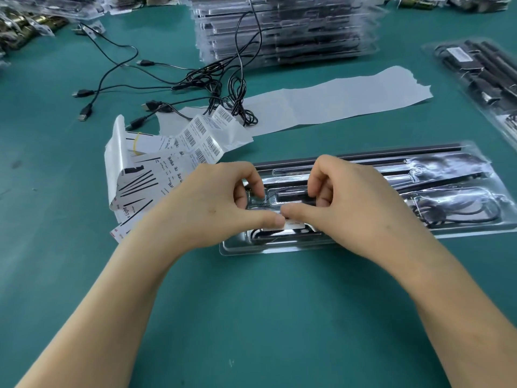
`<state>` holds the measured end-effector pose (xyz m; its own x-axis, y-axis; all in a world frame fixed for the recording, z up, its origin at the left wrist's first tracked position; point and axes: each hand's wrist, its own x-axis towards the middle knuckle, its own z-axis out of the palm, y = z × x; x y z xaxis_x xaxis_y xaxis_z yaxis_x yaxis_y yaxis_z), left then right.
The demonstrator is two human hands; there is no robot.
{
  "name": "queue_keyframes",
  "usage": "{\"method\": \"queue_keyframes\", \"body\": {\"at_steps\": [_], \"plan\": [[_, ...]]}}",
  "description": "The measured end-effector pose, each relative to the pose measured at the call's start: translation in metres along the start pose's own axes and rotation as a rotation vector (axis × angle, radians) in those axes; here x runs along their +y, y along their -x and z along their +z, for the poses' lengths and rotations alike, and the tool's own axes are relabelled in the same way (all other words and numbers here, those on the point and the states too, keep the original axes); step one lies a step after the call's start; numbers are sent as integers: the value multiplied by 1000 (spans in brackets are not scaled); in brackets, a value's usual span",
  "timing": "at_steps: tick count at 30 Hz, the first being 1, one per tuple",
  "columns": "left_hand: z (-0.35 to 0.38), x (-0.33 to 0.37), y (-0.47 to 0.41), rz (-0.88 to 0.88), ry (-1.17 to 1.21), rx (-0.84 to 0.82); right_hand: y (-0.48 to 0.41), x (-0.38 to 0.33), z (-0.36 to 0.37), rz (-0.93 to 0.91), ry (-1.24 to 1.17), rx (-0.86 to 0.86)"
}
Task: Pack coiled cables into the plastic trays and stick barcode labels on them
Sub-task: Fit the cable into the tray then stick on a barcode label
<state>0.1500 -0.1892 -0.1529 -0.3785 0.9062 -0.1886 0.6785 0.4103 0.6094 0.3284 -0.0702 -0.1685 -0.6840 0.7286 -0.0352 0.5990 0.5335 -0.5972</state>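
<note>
Left hand and right hand are pressing thumbs onto a barcode label on the plastic tray underneath.

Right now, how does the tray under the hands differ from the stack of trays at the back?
The near tray lies alone, flat on the green table; the stack of trays is piled high. The left hand and right hand press thumbs on a barcode label on the near tray; no hand touches the stack, though a black cable drapes over it. Both are clear plastic holding dark parts.
</note>
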Motion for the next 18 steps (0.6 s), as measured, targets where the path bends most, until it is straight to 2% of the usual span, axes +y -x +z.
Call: {"method": "queue_keyframes", "body": {"at_steps": [2,4,8,12,18], "plan": [[2,-1,-2,-13,-20,25,0,-1,4,-27,47,23],[2,-3,-4,-17,7,31,-2,2,3,-28,-3,12],[0,-6,-6,-1,52,26,-7,8,-2,-13,-113,-37],[0,-5,-3,13,11,12,-5,8,-3,-43,-74,-105],[2,-6,-6,8,-41,61,-8,10,-1,-32,-110,-47]]}}
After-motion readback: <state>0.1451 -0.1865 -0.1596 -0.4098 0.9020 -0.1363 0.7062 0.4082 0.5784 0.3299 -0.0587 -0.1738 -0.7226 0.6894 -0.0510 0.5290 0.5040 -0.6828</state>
